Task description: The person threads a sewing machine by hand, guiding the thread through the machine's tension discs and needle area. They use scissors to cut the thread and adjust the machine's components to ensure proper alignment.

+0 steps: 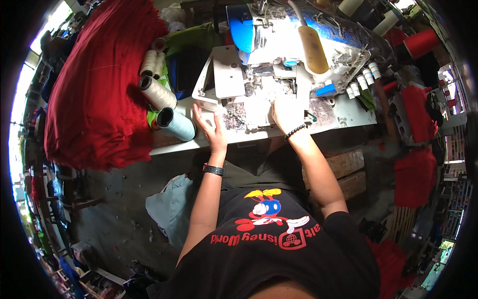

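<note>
An industrial sewing machine (271, 45) in white and blue stands on a white table, glaring under a lamp. My left hand (213, 131) is open, thumb and fingers apart, at the table's front edge. Its fingertips are by a hinged white cover plate (228, 72); I cannot tell if they touch. A pale blue thread cone (178, 124) lies just left of that hand. My right hand (288, 113) rests in front of the needle area with its fingers curled together. Strong glare hides what they may pinch.
A large heap of red fabric (99, 89) fills the left side. A cream thread cone (158, 93) leans beside it. A yellowish lamp (312, 50) hangs over the machine, with small white spools (363, 79) to its right. Below the table is a wooden board (346, 164).
</note>
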Action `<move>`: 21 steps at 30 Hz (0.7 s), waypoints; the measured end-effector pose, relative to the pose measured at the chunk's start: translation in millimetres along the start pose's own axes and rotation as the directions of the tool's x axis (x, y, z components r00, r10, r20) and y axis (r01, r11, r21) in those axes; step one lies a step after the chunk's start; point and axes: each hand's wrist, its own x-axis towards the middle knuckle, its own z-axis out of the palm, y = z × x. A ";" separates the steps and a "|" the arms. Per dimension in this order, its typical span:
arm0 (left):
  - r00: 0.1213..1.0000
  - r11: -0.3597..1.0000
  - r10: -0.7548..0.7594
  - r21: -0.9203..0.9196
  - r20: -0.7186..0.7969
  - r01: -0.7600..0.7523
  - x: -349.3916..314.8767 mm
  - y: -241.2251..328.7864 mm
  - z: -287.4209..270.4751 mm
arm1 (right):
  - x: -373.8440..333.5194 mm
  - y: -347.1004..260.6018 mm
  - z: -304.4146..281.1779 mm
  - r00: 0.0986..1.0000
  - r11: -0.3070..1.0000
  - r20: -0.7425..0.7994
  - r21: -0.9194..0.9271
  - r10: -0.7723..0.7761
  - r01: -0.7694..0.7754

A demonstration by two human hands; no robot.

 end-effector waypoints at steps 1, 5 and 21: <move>1.000 1.000 0.004 0.001 -0.002 -0.004 0.1 0.5 0.2 | -0.2 2.0 4.5 0.999 0.999 0.047 -0.035 -0.008 0.010; 1.000 1.000 0.003 0.006 -0.014 -0.002 5.2 2.3 1.7 | -4.1 0.3 -3.8 1.000 0.987 0.026 0.160 -0.010 0.006; 1.000 1.000 0.006 0.019 -0.013 -0.005 0.7 1.2 0.6 | -11.4 -12.1 1.1 1.000 0.989 -0.008 0.146 -0.023 0.024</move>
